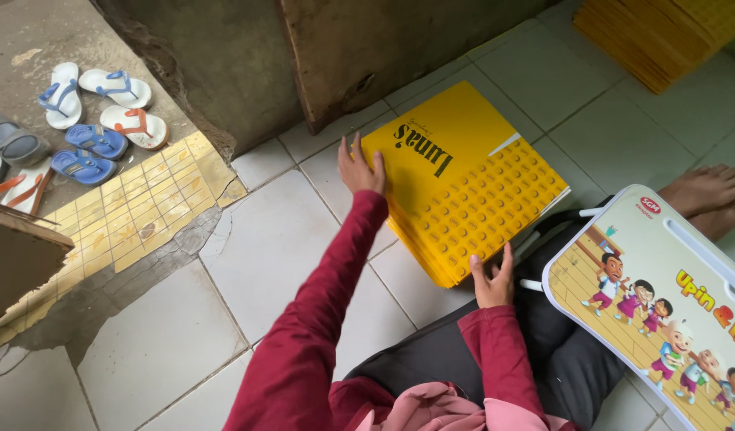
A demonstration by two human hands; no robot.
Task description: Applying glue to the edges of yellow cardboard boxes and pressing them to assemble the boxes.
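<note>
Yellow card makes up the stack of flat folded sheets (463, 191) lying on the tiled floor (264, 239), and both hands are resting on it. The left hand (361, 169) is reaching far forward with its fingers spread flat, pressing on the stack's far left edge; it is gripping nothing that can be seen. The right hand (492, 279) is sitting close to the body at the stack's near corner, fingers loosely open and laid against the edge; whether its fingertips are curling under the sheets cannot be told.

The stack's long axis is running diagonally, from beside the right hand up and away toward the wall (224, 72), so the right hand is the nearer of the two and the left arm is stretching fully. To the left of the left hand the floor is lying open as far as the cracked yellow tile strip (136, 215) and the sandals (88, 120) beyond. Just right of the right hand a small cartoon-printed lap desk (662, 303) is crowding the space, with a bare foot (702, 191) behind it and another yellow pile (662, 32) well beyond.
</note>
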